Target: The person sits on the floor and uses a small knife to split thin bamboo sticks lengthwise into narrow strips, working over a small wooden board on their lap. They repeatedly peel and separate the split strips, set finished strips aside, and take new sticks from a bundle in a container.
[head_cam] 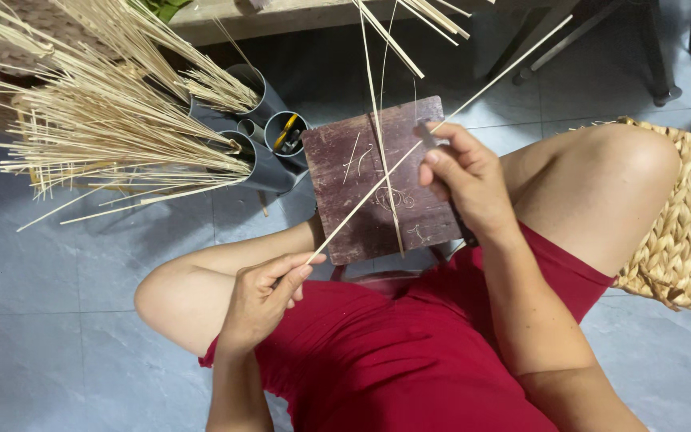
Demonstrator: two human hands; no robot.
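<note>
While the left hand [261, 296] pinches the near end of a thin bamboo strip [385, 176], its long axis runs diagonally toward the upper right, crossing the dark wooden board [345, 208]; the right hand [465, 180] clamps a blade against it farther up.

I get one view only — the head camera, looking almost straight down from close above my lap. It faces the grey tiled floor [57, 320], takes in both knees and forearms, and reaches a table edge [281, 18] at the top.
</note>
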